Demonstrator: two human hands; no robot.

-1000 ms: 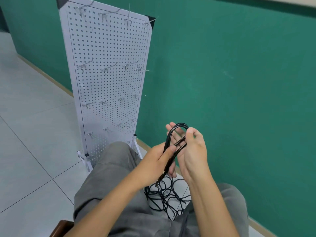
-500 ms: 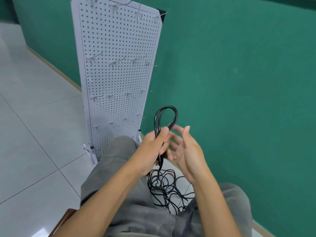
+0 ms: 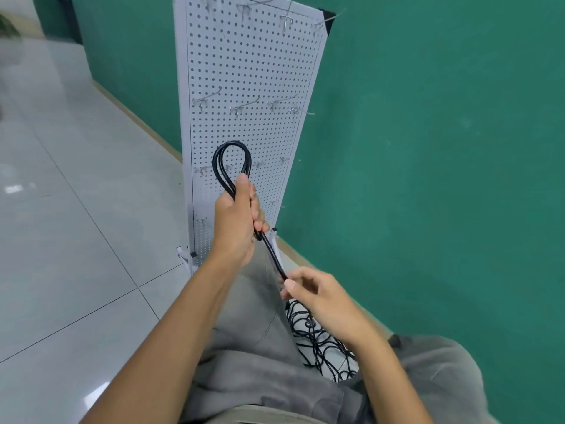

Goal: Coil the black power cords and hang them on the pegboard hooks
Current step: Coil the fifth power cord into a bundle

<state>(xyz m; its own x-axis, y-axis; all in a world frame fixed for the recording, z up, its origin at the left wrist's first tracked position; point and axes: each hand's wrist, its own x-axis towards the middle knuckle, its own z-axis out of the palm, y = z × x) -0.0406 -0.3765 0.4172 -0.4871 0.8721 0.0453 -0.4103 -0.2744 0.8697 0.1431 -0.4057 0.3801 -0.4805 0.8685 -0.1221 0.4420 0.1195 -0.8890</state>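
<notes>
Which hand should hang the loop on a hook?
Probably the left hand: it grips the cord loop raised right before the pegboard hooks. The right hand is lower, pinching the trailing cord.

Black cord [image 3: 232, 166] — looped, upright — before white pegboard [image 3: 253, 71]

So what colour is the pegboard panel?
White, with dark holes: the pegboard, clearest in the head view.

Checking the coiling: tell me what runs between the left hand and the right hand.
In the head view, a short taut stretch of black power cord runs from the left hand down to the right hand. Nothing else lies between them.
</notes>
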